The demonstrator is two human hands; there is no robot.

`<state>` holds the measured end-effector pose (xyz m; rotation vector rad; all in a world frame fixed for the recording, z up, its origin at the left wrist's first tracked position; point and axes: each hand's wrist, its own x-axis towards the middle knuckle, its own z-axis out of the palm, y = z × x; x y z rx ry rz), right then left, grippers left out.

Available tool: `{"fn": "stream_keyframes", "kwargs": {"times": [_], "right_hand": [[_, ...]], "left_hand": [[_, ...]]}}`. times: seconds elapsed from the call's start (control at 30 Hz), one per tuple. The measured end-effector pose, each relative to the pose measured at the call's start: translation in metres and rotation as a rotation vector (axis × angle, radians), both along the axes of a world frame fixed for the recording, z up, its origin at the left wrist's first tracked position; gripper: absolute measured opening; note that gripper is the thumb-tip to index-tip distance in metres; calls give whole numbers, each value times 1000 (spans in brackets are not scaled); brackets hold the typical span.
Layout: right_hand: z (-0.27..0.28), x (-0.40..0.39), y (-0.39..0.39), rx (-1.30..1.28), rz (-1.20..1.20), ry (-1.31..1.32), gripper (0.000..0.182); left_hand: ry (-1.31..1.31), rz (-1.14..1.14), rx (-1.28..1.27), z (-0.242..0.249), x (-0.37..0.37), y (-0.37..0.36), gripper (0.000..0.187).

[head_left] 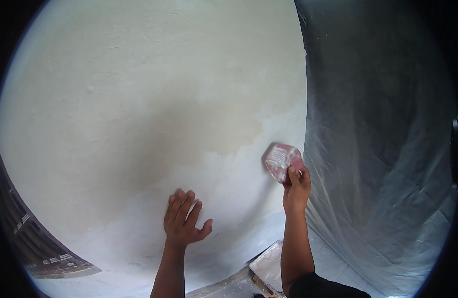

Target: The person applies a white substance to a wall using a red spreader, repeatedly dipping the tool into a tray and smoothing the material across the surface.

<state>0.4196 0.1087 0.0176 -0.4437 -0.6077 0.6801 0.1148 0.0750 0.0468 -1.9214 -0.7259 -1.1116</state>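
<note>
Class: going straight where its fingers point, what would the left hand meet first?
Ahead of the left hand, the way up the pale wall looks free, though contact is unclear.

I count from here: bare left hand [182,218] and bare right hand [297,189], two | flat reddish-pink, white-smeared tool [282,160], one | black fabric sleeve [330,287], one | broad off-white wall [189,64], one | sheer plastic sheeting [373,149], one visible expanse | flat white-smeared board [269,263] low down, one

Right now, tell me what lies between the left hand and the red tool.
Only pale wall, faintly shadowed, separates the left hand from the red tool in the head view.
</note>
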Motion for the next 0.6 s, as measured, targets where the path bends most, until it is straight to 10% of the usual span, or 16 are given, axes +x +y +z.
{"fn": "stream_keyframes", "kwargs": {"times": [0.17, 0.6], "right_hand": [[-49, -24, -74, -157, 145, 69, 18], [-152, -61, -207, -653, 507, 130, 33]], "left_hand": [[-71, -192, -116, 0, -3, -7, 38], [-904, -389, -1211, -194, 16, -159, 88]]}}
